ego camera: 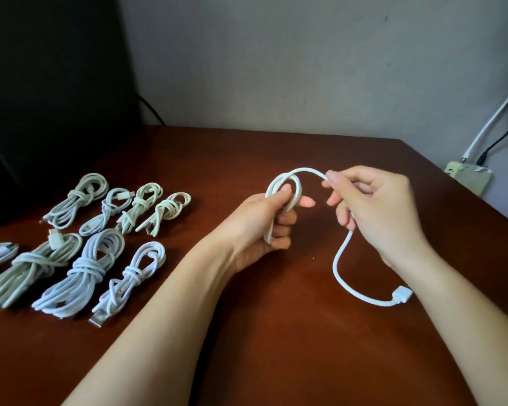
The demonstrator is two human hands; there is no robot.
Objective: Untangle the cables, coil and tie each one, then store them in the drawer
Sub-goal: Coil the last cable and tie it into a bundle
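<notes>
Forearms reached in from the bottom edge over a dark brown table (276,361). Nearest on the right, the plug (401,297) of a white cable (339,268) lay on the wood just beside the right forearm. From there the cable curved up off the table into the right hand (376,200). That hand had its fingers curled around the cable, with thumb and forefinger pinching it where it arched across toward the left hand (261,221). The left hand gripped a small bunch of loops of the same cable above the table, thumb pressed on top and fingers wrapped beneath. The hands were near each other but not touching, joined only by the short arch of cable.

On the left of the table lay tied cable bundles in two rows. The near row (82,271) had three long bundles side by side and another cut off by the left edge. The far row (141,206) had four smaller ones. Each bundle was bound round its middle with its own cord.

Farther back, a black object (41,83) stood at the far left; what it was could not be told. Behind everything was a pale wall (276,54). A power strip (468,177) sat past the table's far right corner, with cords running up from it.
</notes>
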